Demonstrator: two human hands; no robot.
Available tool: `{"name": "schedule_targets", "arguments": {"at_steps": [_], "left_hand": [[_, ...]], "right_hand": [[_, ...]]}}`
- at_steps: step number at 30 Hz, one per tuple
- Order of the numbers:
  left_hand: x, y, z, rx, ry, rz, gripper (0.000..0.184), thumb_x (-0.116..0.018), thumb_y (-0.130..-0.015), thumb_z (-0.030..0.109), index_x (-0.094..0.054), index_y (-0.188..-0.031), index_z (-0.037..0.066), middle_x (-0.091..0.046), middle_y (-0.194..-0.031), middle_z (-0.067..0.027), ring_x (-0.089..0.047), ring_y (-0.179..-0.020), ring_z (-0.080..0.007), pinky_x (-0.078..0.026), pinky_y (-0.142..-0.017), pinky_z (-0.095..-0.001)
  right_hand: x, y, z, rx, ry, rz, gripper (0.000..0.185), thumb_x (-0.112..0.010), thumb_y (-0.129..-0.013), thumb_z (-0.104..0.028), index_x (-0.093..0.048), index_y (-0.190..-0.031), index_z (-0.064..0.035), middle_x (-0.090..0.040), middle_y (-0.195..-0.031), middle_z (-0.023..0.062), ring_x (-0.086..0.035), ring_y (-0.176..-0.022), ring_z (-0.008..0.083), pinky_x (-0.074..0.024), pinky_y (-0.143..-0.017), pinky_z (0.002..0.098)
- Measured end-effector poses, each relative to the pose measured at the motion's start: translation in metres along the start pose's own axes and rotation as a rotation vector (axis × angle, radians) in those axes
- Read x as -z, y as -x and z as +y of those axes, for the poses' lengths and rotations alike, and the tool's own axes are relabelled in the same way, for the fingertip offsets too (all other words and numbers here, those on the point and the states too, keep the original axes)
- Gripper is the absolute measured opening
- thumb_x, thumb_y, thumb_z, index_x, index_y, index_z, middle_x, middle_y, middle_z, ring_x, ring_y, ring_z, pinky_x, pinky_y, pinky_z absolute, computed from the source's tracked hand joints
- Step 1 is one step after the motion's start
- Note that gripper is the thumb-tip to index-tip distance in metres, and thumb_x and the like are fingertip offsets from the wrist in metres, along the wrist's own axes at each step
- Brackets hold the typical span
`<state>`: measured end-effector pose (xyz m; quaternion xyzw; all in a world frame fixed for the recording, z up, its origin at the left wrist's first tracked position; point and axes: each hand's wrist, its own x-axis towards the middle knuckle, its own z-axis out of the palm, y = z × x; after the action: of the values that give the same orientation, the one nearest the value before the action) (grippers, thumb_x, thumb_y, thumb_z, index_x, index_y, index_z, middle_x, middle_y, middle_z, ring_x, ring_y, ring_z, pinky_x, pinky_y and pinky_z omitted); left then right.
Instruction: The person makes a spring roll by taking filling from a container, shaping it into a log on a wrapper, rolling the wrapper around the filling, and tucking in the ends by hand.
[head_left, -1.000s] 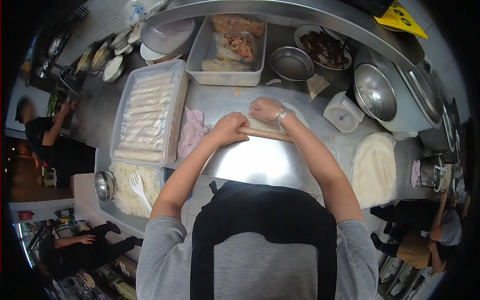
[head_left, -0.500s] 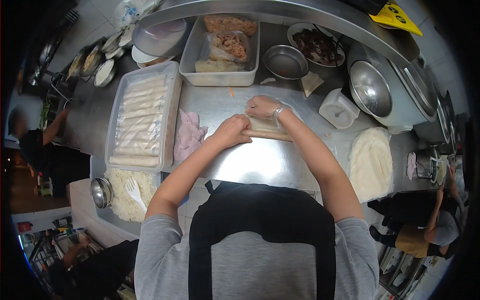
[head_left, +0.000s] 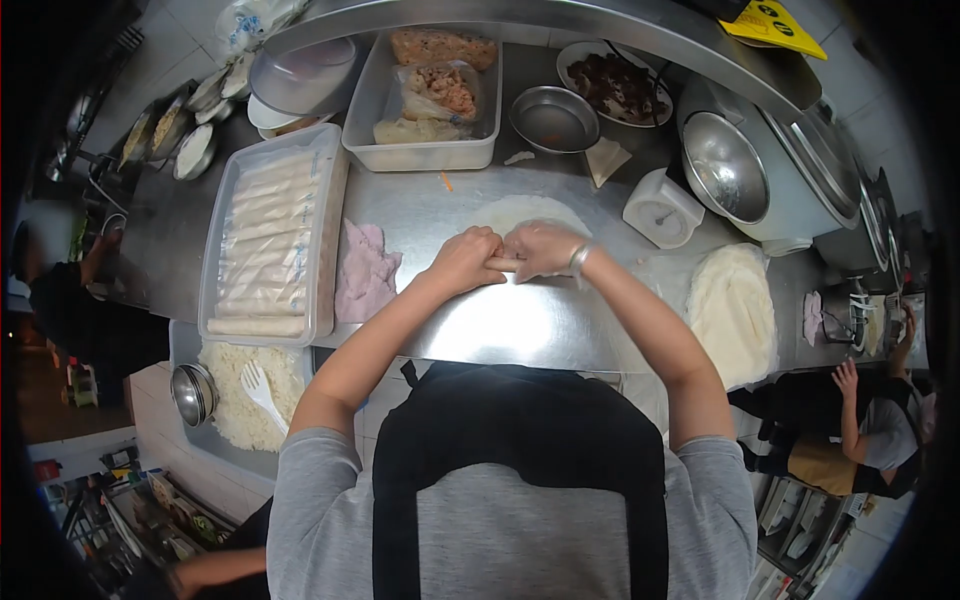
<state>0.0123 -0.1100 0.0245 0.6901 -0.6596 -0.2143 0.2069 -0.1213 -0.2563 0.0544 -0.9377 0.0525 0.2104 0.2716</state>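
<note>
On the steel worktop, a thin pale roll (head_left: 507, 265) lies between my two hands. My left hand (head_left: 465, 259) has its fingers closed on the roll's left part. My right hand (head_left: 543, 249), in a clear plastic glove, is closed over its right part, hiding most of it. A round whitish wrapper sheet (head_left: 530, 211) lies flat just beyond my fingers, partly covered by the right hand. To the left, a lidless plastic tray (head_left: 334, 240) holds rows of similar rolls, some under clear film. A crumpled pink cloth (head_left: 366, 275) lies between tray and left hand.
A tub (head_left: 420, 157) with bagged filling stands at the back, beside a metal bowl (head_left: 556, 120). A small scale (head_left: 663, 209) and a stack of pale sheets (head_left: 733, 315) are on the right. A steel shelf (head_left: 540, 18) overhangs the back. Other people stand at both sides.
My right hand has come down from the wrapper sheet onto the roll, close to my left hand. More of the sheet shows beyond my fingers. The view has shifted slightly.
</note>
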Motion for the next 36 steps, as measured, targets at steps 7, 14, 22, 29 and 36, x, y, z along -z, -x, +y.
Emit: {"name": "schedule_targets", "arguments": {"at_steps": [7,14,22,29,36], "left_hand": [[-0.006,0.009,-0.001,0.001,-0.045,0.021,0.031,-0.078,-0.070,0.024,-0.059,-0.085,0.006,-0.061,-0.089,-0.0101,-0.059,-0.093,-0.0295,-0.049,-0.076,-0.0412],[-0.005,0.028,0.004,-0.043,-0.028,0.059,0.026,-0.075,-0.074,0.018,-0.057,-0.088,0.006,-0.062,-0.091,-0.0102,-0.059,-0.093,-0.0296,-0.048,-0.078,-0.0408],[-0.001,0.045,-0.007,0.098,0.283,0.106,0.017,-0.071,-0.076,0.011,-0.061,-0.086,0.002,-0.063,-0.088,-0.0127,-0.060,-0.089,-0.0298,-0.047,-0.076,-0.0399],[-0.017,0.036,0.000,0.011,-0.186,0.375,0.018,-0.062,-0.076,0.005,-0.066,-0.093,0.002,-0.063,-0.104,-0.0117,-0.057,-0.098,-0.0305,-0.046,-0.082,-0.0410],[-0.051,0.045,0.034,-0.208,-0.254,0.327,0.055,-0.054,-0.073,-0.004,-0.051,-0.128,-0.002,-0.052,-0.132,-0.0158,-0.049,-0.121,-0.0305,-0.041,-0.101,-0.0395]], "right_hand": [[-0.032,0.051,0.011,-0.222,0.083,0.267,0.033,-0.071,-0.070,-0.018,-0.058,-0.098,-0.0057,-0.061,-0.100,0.0141,-0.057,-0.102,0.0330,-0.0458,-0.087,0.0435],[-0.045,0.074,0.027,-0.092,-0.071,0.465,0.027,-0.072,-0.070,-0.013,-0.055,-0.090,-0.0051,-0.060,-0.090,0.0137,-0.058,-0.092,0.0333,-0.0463,-0.081,0.0431],[-0.032,0.089,0.043,-0.186,-0.364,0.503,0.018,-0.071,-0.072,-0.009,-0.060,-0.084,-0.0011,-0.061,-0.083,0.0135,-0.060,-0.073,0.0289,-0.0475,-0.069,0.0369],[-0.031,0.082,0.053,-0.140,-0.323,0.564,0.014,-0.069,-0.077,-0.013,-0.065,-0.082,-0.0010,-0.060,-0.082,0.0121,-0.059,-0.076,0.0274,-0.0464,-0.072,0.0358],[-0.031,0.077,0.066,-0.060,-0.216,0.558,0.015,-0.067,-0.077,-0.017,-0.065,-0.081,-0.0024,-0.060,-0.085,0.0123,-0.058,-0.089,0.0284,-0.0458,-0.079,0.0386]]}}
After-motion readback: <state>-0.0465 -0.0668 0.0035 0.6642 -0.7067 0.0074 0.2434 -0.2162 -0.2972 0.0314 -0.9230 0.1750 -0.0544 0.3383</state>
